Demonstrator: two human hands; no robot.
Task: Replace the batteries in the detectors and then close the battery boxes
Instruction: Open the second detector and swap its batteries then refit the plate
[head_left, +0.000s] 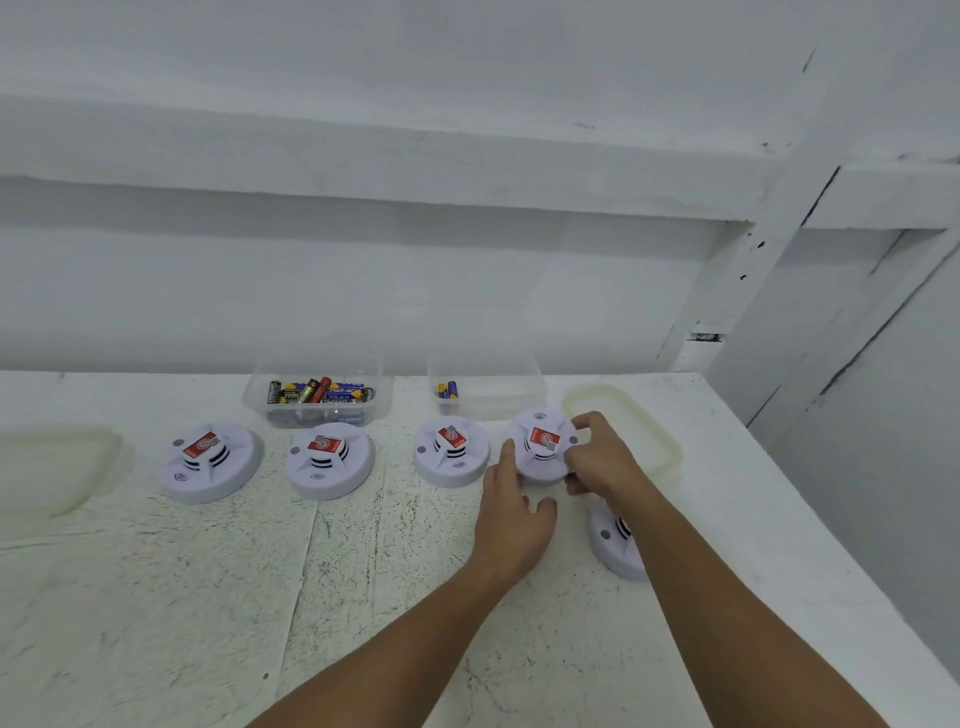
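Observation:
Several round white detectors with red labels lie on the white table. Three stand in a row: one at the left (210, 462), one in the middle (330, 460), one further right (452, 451). I hold a fourth detector (543, 441) tilted above the table, label side facing me. My left hand (511, 514) grips its lower left rim and my right hand (602, 457) its right rim. A fifth detector (615, 543) lies under my right forearm, partly hidden.
A clear tub (317, 397) full of batteries stands behind the row. A second clear tub (488, 387) holds a few batteries at its left end. One translucent lid (639, 421) lies at the right, another lid (57, 467) at the far left. The table edge runs diagonally at the right.

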